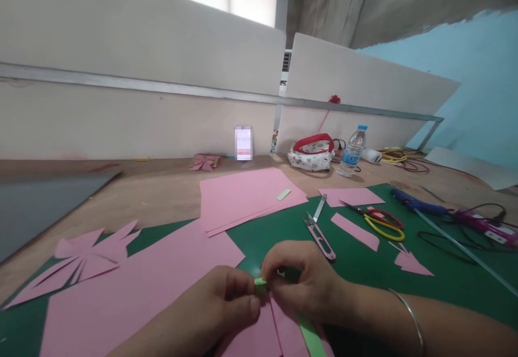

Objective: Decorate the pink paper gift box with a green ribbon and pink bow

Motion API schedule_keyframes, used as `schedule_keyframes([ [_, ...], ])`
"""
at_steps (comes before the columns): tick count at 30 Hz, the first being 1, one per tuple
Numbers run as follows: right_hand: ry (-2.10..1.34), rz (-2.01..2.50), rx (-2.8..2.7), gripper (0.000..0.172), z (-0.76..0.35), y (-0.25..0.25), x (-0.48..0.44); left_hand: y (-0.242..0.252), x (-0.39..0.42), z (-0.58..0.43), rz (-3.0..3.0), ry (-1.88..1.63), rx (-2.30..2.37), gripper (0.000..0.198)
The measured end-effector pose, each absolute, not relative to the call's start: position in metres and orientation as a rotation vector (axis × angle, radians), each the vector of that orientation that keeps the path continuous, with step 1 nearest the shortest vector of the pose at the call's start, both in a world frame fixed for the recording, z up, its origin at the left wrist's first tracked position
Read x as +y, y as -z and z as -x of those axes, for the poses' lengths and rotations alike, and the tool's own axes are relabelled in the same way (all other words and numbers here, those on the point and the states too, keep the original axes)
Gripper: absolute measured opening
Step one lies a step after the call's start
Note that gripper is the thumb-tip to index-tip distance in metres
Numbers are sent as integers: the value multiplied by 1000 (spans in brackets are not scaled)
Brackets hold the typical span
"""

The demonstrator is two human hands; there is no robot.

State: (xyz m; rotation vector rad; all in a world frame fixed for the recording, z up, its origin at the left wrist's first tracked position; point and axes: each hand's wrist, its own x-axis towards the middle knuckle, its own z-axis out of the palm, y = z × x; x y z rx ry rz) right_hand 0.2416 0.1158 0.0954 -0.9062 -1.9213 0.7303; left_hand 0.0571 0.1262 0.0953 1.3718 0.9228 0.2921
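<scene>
Near the bottom middle, my left hand (232, 297) pinches a small folded piece of light green paper (260, 283) between thumb and fingers. My right hand (309, 281) is closed at the other end of it, thumb and index fingertips pressed together; its grip is partly hidden. Under both hands lie pink paper pieces (253, 341), and a longer green paper strip (311, 335) comes out below the right hand. Large pink sheets (141, 292) spread to the left. Beyond the right hand rest thread snips (319, 238) with pink handles.
Scissors (384, 225), a pink strip (355, 231) and a glue gun (421, 203) with its cable lie right on the green mat (259, 233). Pink cut-out petals (87, 257) are left. Behind stand a water bottle (352, 155), a pouch (311, 155) and a phone (243, 143).
</scene>
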Motion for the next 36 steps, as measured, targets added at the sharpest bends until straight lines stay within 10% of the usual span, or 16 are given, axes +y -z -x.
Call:
schedule_keyframes([
  [36,-566,651,-2235,17,-253,-106,116,-96,122,-56,-1109,-345,925,17],
])
